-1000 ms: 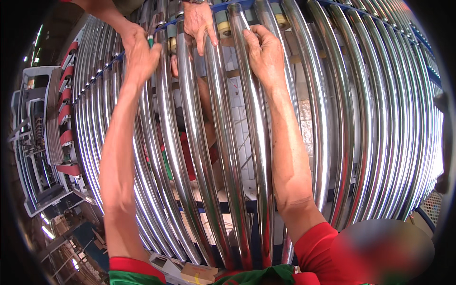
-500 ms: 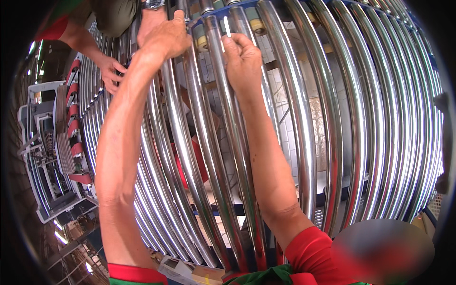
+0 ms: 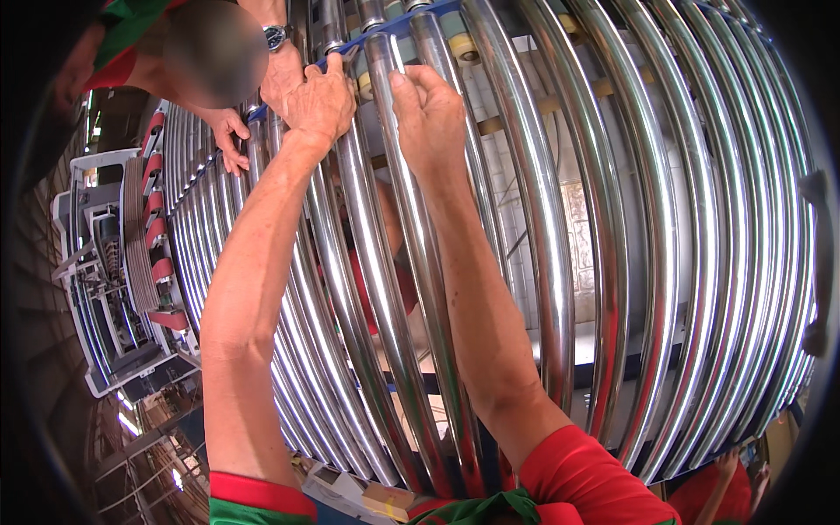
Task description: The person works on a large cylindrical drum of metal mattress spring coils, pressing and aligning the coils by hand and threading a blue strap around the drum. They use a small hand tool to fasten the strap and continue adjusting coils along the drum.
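Note:
Shiny metal rollers (image 3: pixel 553 262) of a conveyor run side by side under my arms. My left hand (image 3: pixel 322 101) bends over the blue frame rail (image 3: pixel 385 28) at the far roller ends, one finger stretched to a roller's end. Its other fingers are curled, and what lies under them is hidden. Close by on the right, my right hand (image 3: pixel 430 114) is closed, thumb against bent fingers, on top of a roller (image 3: pixel 382 54). Whether it pinches something small does not show. A co-worker's hand (image 3: pixel 280 79) with a wristwatch (image 3: pixel 275 37) lies right beside my left hand.
The co-worker's other hand (image 3: pixel 230 138) rests on rollers at the far left. Through the gaps, someone in red (image 3: pixel 360 293) shows beneath the rollers. A machine with red belts (image 3: pixel 154 232) stands left. Another person's red sleeve (image 3: pixel 722 490) appears lower right. Yellow wheels (image 3: pixel 464 46) sit below the rail.
My left hand has moved slightly down, closer to the co-worker's watch hand. My right hand has shifted a little left. The co-worker leans further in, and a person appears at lower right.

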